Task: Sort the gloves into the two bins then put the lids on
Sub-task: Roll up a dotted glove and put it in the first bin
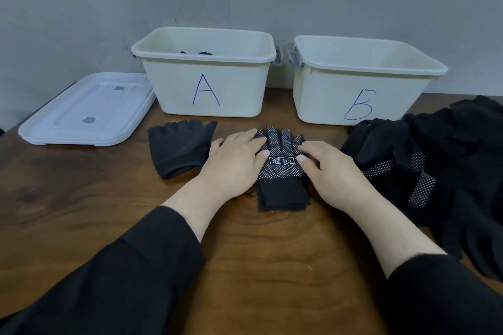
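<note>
1. A wooden table (81, 198) with dark, swirling grain carries everything; a plain grey wall (81, 8) stands behind it.
2. Two cream plastic bins sit side by side at the back, apart from each other, each rectangular with a rolled rim and grey clip handles on the facing ends. Bin A (206, 90) bears a blue hand-drawn "A"; a bit of dark dotted fabric shows just above its near rim, inside. Bin B (362, 95) bears a blue "B"; what it holds cannot be seen.
3. The lids (87, 111), white and glossy with rounded corners, lie flat in a stack left of bin A, reaching the table's left edge.
4. A plain black knit glove stack (179, 147) lies in front of bin A, cuffs toward the person, just left of the left hand.
5. The dotted glove (280, 166), black knit with white grip dots and a white printed label, lies flat in the middle, fingers pointing toward the bins, ribbed cuff nearest the person.
6. The left hand (236, 160) lies flat with straight fingers over the glove's left side; the right hand (326, 168) presses its right side, fingers extended. The hands are apart, the label between their fingertips.
7. A loose glove pile (435, 171), black, some dotted, crowds the right, its edge touching bin B's front corner.
</note>
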`<state>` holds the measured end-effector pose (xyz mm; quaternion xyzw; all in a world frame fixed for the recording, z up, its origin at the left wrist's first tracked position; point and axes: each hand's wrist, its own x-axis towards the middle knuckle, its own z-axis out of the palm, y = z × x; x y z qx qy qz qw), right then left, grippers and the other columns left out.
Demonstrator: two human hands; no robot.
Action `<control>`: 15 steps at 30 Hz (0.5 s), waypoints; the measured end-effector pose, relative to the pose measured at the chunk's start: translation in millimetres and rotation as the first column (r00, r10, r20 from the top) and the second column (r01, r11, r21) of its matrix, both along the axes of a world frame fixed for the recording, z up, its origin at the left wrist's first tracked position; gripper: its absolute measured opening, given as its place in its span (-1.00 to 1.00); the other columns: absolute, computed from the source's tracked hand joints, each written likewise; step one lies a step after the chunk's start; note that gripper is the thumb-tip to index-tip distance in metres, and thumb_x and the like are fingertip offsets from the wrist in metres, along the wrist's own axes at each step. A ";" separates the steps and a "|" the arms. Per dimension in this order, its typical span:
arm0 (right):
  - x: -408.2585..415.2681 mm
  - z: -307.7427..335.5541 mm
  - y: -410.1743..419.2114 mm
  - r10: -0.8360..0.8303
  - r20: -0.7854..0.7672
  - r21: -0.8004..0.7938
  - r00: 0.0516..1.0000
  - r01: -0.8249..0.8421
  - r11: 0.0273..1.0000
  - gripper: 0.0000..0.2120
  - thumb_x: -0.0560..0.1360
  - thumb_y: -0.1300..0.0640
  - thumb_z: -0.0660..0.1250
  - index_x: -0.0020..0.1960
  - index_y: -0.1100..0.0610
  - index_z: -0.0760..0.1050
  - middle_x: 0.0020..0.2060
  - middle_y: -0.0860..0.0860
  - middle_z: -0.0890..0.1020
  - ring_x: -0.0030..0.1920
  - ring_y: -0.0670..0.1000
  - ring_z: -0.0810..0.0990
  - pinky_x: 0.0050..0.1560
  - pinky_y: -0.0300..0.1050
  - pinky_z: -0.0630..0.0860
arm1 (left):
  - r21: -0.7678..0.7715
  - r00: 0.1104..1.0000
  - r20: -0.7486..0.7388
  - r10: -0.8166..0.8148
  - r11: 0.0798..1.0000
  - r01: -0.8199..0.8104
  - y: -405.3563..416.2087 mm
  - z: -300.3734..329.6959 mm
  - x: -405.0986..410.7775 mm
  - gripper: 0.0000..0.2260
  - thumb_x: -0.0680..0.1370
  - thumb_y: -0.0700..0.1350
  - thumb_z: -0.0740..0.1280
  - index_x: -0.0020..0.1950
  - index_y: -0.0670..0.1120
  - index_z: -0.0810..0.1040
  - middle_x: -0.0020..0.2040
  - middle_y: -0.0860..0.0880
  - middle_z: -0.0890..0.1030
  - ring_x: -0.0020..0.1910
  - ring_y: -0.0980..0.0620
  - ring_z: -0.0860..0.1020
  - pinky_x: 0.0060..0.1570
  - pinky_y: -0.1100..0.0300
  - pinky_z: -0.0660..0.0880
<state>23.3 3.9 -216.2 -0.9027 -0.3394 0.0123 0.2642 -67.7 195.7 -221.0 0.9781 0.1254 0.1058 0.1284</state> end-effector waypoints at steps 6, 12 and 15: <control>-8.5 5.1 -9.5 0.104 0.201 0.181 0.974 -0.142 0.973 -0.78 0.62 0.08 0.32 0.21 0.11 0.61 0.16 -0.05 0.57 0.21 0.00 0.53 0.31 -0.09 0.42 | -0.064 0.969 0.245 -0.044 0.996 0.061 -3.1 8.7 -18.7 -0.76 0.65 0.02 0.21 0.25 0.03 0.58 0.24 0.06 0.53 0.22 -0.02 0.47 0.28 -0.08 0.37; -21.3 8.9 -35.9 0.477 -0.007 0.028 0.879 -0.477 0.879 -0.69 0.52 -0.21 0.35 0.15 -0.08 0.62 0.18 -0.27 0.51 0.28 -0.11 0.50 0.31 -0.22 0.38 | -0.023 0.929 0.024 -0.369 0.929 0.369 -9.6 12.4 -63.1 -0.58 0.57 0.31 0.19 0.34 0.19 0.53 0.32 0.18 0.41 0.32 0.17 0.32 0.37 0.04 0.25; -19.2 12.4 -41.9 0.489 -0.101 -0.033 0.866 -0.494 0.869 -0.65 0.45 -0.21 0.43 0.21 -0.17 0.56 0.28 -0.33 0.43 0.38 -0.21 0.39 0.39 -0.32 0.27 | -0.018 0.935 -0.034 -0.353 0.935 0.353 -3.4 11.6 -71.7 -0.58 0.57 0.27 0.25 0.40 0.20 0.49 0.44 0.20 0.35 0.43 0.21 0.22 0.46 0.10 0.10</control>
